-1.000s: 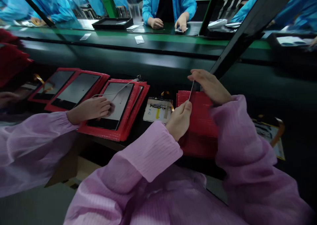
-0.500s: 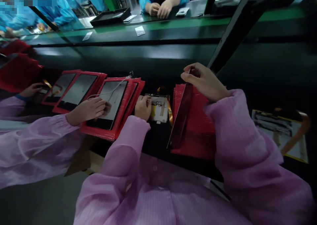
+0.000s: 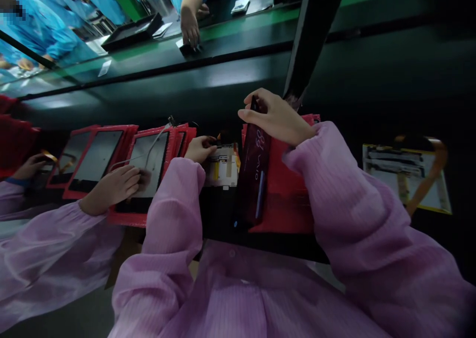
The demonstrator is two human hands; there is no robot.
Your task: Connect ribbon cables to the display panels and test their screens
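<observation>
My right hand (image 3: 277, 117) grips the top edge of a dark glossy panel (image 3: 253, 179) and holds it tilted on its edge over a stack of red sleeves (image 3: 290, 199). My left hand (image 3: 201, 148) rests with curled fingers on a small white and yellow panel module (image 3: 223, 167) that lies flat on the dark bench, with an orange flex cable at its top. Both my arms wear pink sleeves.
A neighbour's hand (image 3: 111, 188) in a pink sleeve presses on a screen in a red tray (image 3: 143, 162), beside more red trays (image 3: 94, 157). Another module with an orange flex (image 3: 407, 176) lies at right. A black post (image 3: 308, 30) rises behind. People in blue work across the green conveyor (image 3: 238, 28).
My right hand has lifted the dark panel from edge-on to a tilted face-on pose. My left hand left the panel and moved left onto the white module. The view swung down and right.
</observation>
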